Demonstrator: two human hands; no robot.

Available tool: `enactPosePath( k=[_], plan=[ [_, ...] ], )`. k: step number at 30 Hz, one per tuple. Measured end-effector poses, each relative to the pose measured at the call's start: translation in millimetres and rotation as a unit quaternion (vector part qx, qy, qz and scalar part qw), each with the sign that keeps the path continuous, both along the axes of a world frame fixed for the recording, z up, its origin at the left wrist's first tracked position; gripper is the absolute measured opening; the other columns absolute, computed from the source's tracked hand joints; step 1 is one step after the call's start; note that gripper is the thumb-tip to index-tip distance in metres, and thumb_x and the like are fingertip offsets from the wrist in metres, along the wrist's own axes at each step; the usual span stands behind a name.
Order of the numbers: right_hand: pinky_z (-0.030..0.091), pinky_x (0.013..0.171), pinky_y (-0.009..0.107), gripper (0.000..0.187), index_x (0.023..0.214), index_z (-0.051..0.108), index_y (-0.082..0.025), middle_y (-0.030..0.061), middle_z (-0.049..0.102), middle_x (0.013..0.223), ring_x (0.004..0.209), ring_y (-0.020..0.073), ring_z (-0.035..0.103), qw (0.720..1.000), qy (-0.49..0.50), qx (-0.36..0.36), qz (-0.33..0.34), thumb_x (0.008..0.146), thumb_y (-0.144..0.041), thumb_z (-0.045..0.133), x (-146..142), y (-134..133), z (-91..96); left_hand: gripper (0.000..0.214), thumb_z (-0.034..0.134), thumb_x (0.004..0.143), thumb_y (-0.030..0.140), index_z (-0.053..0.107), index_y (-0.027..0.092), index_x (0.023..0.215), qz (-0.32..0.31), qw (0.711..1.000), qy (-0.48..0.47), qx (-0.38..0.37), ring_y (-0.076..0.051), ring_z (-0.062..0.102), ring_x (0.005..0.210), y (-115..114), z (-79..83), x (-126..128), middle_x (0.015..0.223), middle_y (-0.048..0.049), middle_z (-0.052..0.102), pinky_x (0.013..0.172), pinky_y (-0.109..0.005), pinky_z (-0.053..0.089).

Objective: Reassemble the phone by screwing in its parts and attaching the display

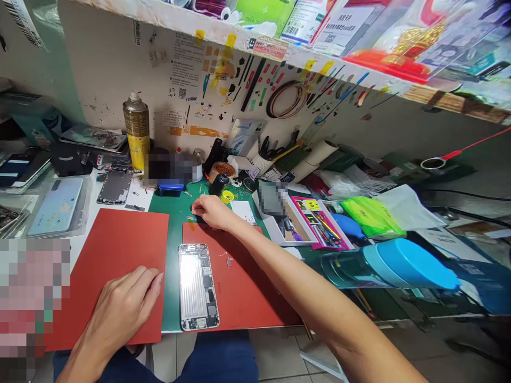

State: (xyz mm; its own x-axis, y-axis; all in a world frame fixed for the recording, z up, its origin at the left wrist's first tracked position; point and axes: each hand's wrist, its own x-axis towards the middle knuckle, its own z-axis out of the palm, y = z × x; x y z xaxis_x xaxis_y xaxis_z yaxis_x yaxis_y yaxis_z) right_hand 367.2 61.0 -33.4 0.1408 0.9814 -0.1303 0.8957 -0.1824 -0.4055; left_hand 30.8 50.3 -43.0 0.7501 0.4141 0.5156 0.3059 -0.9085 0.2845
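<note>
Green work mat and two red silicone pads cover the repair surface. Between the hands, an opened smartphone lies with its internals up, overlapping the right pad. The left hand rests open and empty on the left pad; the right hand, loosely curled, sits beyond the phone, apparently empty.

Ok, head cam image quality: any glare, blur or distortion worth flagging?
Head view: hard glare washes out the metal shield of the opened phone; the shelf edge slants and bows from wide-angle distortion; pixelated blocks mask the lower left; the right hand shows no obvious motion blur.
</note>
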Motion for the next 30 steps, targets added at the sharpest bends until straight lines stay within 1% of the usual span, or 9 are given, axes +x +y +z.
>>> enactPosePath(
  k=[5,11,14,18,21,24,26,28,30],
  plan=[
    [0.063,0.1,0.049,0.039,0.137,0.067,-0.019,0.0109,0.069,0.139,0.118,0.0262,0.072,0.999,-0.021,0.016,-0.026,0.106,-0.042,0.072,-1,5,0.3,0.025,0.05,0.113,0.025,0.07,0.022,0.098,-0.002,1.0,-0.003,0.002,-0.013,0.07,0.066,-1,2.1,1,0.078,-0.0003,0.071,0.061,-0.023,0.047],
    [0.063,0.101,0.049,0.041,0.138,0.066,-0.019,0.0116,0.068,0.141,0.12,0.0271,0.071,0.99,-0.042,0.046,-0.129,0.105,-0.042,0.073,-2,40,1.5,0.025,0.05,0.112,0.024,0.07,0.022,0.097,-0.003,1.0,-0.006,-0.004,-0.013,0.07,0.066,-1,3.4,1,0.077,0.0002,0.07,0.061,-0.023,0.047],
    [0.063,0.101,0.049,0.041,0.139,0.066,-0.019,0.0113,0.068,0.14,0.12,0.0272,0.071,0.986,-0.029,0.045,-0.159,0.105,-0.042,0.073,-3,54,-0.4,0.026,0.049,0.113,0.024,0.07,0.022,0.097,0.0,1.0,-0.003,-0.002,-0.012,0.07,0.066,-2,3.6,1,0.078,0.0002,0.071,0.061,-0.024,0.047],
    [0.063,0.101,0.048,0.041,0.139,0.066,-0.02,0.011,0.068,0.141,0.12,0.0271,0.071,0.983,0.007,0.049,-0.179,0.105,-0.042,0.073,-2,56,-0.1,0.026,0.049,0.114,0.024,0.069,0.022,0.098,-0.002,1.0,0.002,0.002,-0.012,0.069,0.065,-2,3.2,1,0.078,0.0004,0.071,0.06,-0.025,0.047],
    [0.063,0.101,0.048,0.04,0.139,0.066,-0.021,0.0108,0.068,0.141,0.12,0.0268,0.071,0.979,0.042,0.06,-0.191,0.105,-0.042,0.073,0,52,5.0,0.027,0.048,0.114,0.024,0.069,0.022,0.097,-0.003,1.0,0.001,0.008,-0.013,0.07,0.065,-2,2.8,1,0.079,0.0,0.072,0.061,-0.025,0.047],
    [0.064,0.097,0.046,0.035,0.133,0.069,-0.018,0.0098,0.072,0.133,0.113,0.0245,0.073,0.972,0.075,0.081,-0.206,0.106,-0.041,0.071,-3,40,17.6,0.028,0.048,0.115,0.025,0.069,0.021,0.097,-0.001,1.0,0.0,0.009,-0.013,0.07,0.065,-2,3.0,1,0.079,-0.0003,0.072,0.062,-0.026,0.047],
    [0.062,0.09,0.037,0.023,0.118,0.073,-0.017,0.0068,0.078,0.112,0.098,0.0205,0.074,0.966,0.094,0.104,-0.215,0.109,-0.036,0.066,-12,17,30.3,0.028,0.047,0.115,0.025,0.069,0.021,0.098,-0.002,1.0,-0.001,0.005,-0.013,0.07,0.066,-2,3.2,0,0.08,-0.0005,0.073,0.063,-0.025,0.048],
    [0.056,0.079,0.03,0.024,0.102,0.075,-0.018,0.0022,0.077,0.086,0.08,0.0172,0.071,0.962,0.109,0.13,-0.216,0.111,-0.033,0.058,-30,-21,43.5,0.027,0.048,0.115,0.023,0.069,0.021,0.098,-0.003,1.0,-0.002,0.001,-0.013,0.07,0.067,-2,3.3,0,0.081,-0.0008,0.073,0.063,-0.026,0.048],
    [0.049,0.071,0.029,0.038,0.084,0.072,-0.021,-0.0002,0.071,0.071,0.07,0.0161,0.065,0.958,0.118,0.15,-0.213,0.111,-0.043,0.057,-55,-75,51.9,0.025,0.049,0.114,0.022,0.069,0.021,0.099,-0.006,1.0,-0.003,0.0,-0.013,0.07,0.066,-2,3.3,0,0.082,-0.0007,0.073,0.063,-0.026,0.047]
  ],
)
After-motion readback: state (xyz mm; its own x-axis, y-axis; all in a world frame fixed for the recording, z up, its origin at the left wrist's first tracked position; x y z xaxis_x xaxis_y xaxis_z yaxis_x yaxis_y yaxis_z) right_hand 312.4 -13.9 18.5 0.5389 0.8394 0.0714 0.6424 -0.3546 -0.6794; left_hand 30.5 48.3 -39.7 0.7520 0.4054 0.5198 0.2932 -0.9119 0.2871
